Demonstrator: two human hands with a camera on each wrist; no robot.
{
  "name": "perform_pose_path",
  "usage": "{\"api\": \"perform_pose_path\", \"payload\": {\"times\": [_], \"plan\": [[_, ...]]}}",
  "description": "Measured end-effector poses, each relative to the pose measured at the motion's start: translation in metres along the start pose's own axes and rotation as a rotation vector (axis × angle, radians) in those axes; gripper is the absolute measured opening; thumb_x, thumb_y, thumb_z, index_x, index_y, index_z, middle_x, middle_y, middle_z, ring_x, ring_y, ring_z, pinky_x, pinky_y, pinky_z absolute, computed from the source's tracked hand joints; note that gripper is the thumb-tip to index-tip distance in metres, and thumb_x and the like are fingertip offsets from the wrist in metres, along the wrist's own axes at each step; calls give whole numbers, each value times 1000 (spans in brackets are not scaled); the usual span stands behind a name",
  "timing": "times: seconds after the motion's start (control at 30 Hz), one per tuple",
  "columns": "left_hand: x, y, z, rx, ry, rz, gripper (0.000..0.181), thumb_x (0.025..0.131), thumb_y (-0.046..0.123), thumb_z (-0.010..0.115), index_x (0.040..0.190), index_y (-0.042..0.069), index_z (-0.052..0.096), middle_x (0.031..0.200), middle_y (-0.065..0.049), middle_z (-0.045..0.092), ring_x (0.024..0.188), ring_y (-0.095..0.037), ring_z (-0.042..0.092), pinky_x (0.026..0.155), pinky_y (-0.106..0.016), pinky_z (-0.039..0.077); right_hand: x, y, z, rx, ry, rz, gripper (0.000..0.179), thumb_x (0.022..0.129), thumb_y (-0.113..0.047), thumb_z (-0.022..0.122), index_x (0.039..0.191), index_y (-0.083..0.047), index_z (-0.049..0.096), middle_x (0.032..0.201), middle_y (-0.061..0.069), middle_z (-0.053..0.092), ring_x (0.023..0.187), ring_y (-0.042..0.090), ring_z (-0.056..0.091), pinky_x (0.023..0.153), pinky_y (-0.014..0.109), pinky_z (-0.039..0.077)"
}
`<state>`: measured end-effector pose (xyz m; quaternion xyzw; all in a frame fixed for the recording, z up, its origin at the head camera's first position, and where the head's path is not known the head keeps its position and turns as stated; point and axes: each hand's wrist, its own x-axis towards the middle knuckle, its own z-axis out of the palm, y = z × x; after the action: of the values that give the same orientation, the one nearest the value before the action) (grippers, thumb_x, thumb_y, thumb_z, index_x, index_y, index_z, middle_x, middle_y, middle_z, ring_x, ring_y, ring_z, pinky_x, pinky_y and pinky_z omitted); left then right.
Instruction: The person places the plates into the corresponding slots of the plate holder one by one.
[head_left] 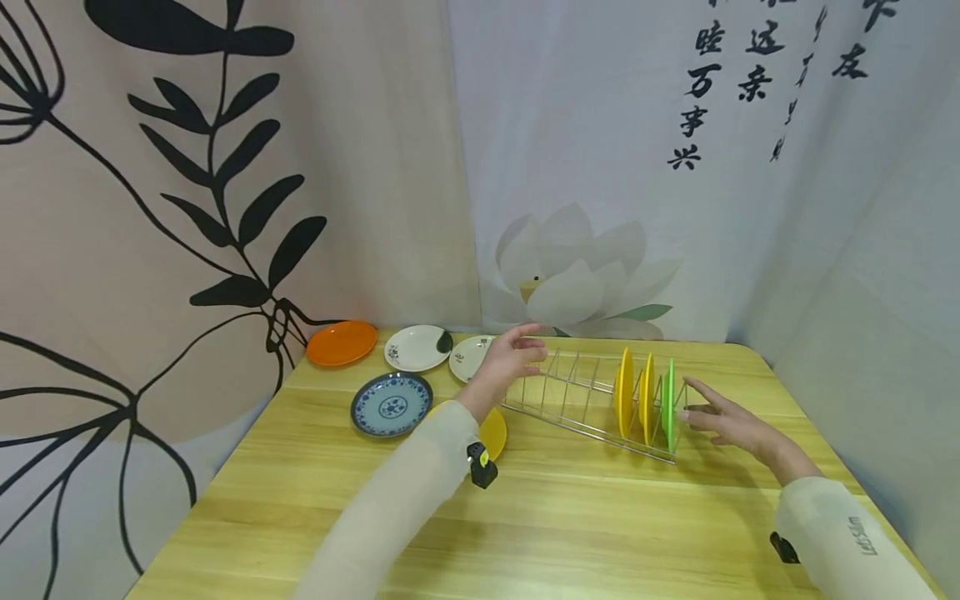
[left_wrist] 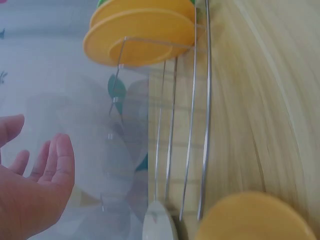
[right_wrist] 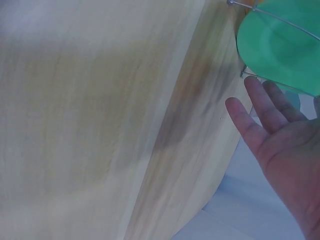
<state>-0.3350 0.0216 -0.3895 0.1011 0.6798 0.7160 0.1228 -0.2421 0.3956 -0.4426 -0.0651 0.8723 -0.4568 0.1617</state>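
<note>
A silver wire dish rack (head_left: 581, 431) stands on the wooden table. Two yellow plates (head_left: 624, 396) and a green plate (head_left: 669, 407) stand upright toward its right end. My left hand (head_left: 512, 360) hovers by the rack's left end, fingers loosely spread and holding nothing; the left wrist view shows this hand (left_wrist: 40, 185) apart from the wires. Beside the rack's right end, next to the green plate (right_wrist: 280, 45), is my right hand (right_wrist: 287, 145). Its fingers are extended around nothing, the fingertips close to the rack's end wire; whether they touch it I cannot tell.
Left of the rack lie an orange plate (head_left: 341, 343), a white plate with a dark leaf (head_left: 412, 347), another white plate (head_left: 467, 357) and a blue patterned plate (head_left: 392, 405). My left forearm partly covers a flat yellow plate (head_left: 493, 433). Printed curtains (head_left: 390, 208) hang behind the table.
</note>
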Motion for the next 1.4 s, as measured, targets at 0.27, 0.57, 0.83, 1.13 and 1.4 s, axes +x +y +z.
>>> {"api": "perform_pose_path", "payload": {"times": [0.27,0.57,0.83,1.13,1.4], "plan": [[-4,-4,-39,21,78,-26,48,94,6,66,140,12,55,121,-12,61,109,-30,63,95,-47,53,-3,-2,0,-2,-4,8,84,104,-37,49,159,-17,-11,151,43,17,131,58,35,93,71,41],[-27,-10,-88,99,187,-87,51,95,8,66,143,13,51,125,-13,59,111,-29,60,95,-46,52,0,-4,-1,2,-4,6,83,104,-38,49,159,-20,-10,152,41,17,132,58,34,95,72,40],[-46,-28,-127,90,199,-100,54,97,5,62,147,8,44,125,-17,57,113,-32,58,100,-51,48,0,-1,-1,-2,-1,7,83,104,-37,48,159,-20,-11,152,42,16,132,58,34,94,71,40],[-78,-42,-158,170,198,-149,53,100,9,58,150,6,39,127,-19,55,119,-39,54,100,-52,47,-1,-1,-1,0,6,2,83,104,-37,49,159,-19,-11,152,42,16,132,58,34,95,71,40],[-100,-51,-177,157,213,-179,56,98,8,58,150,2,38,127,-20,54,110,-30,58,99,-48,50,-2,-3,1,3,8,12,82,104,-36,48,159,-20,-10,152,42,16,132,58,34,95,72,40]]}}
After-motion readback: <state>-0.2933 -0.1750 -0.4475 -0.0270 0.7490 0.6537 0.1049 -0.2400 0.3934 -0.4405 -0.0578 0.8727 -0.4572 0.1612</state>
